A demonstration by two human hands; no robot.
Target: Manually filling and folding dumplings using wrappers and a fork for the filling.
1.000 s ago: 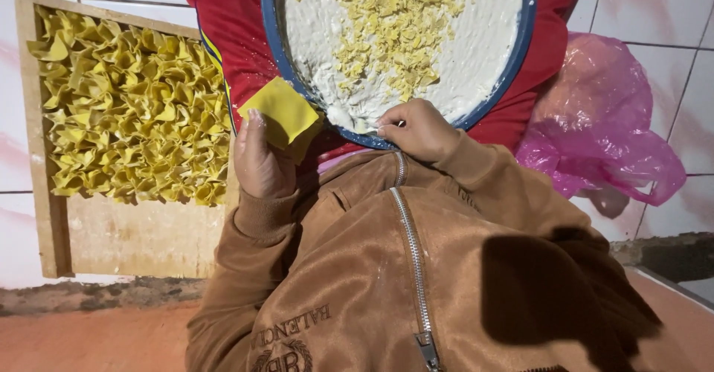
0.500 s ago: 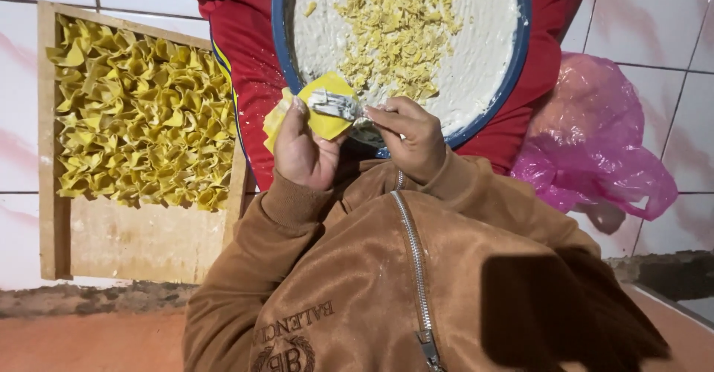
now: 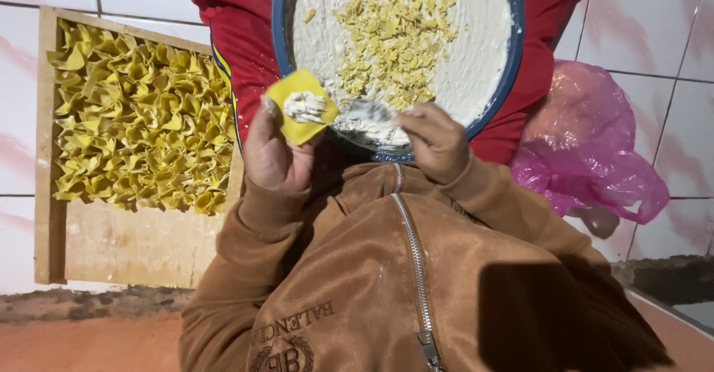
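My left hand (image 3: 274, 155) holds a square yellow dough wrapper (image 3: 297, 108) with a dab of pale filling on its middle. To its right, my right hand (image 3: 435, 140) grips a small utensil (image 3: 366, 111) loaded with filling, its tip at the near rim of the bowl. The blue-rimmed bowl (image 3: 513, 52) rests on red cloth and holds white filling strewn with yellow bits. Both hands are just in front of the bowl, a short gap apart. My brown zip jacket fills the lower part of the view.
On the left lies a wooden tray (image 3: 134, 245) with several folded yellow dumplings (image 3: 141, 134) packed in its far half. A crumpled pink plastic bag (image 3: 587, 156) lies to the right on white tiles. Red cloth (image 3: 238, 37) lies under the bowl.
The utensil has left a dab of filling on the wrapper and drawn back right to the bowl's rim. My left hand has raised and tilted the wrapper toward me.
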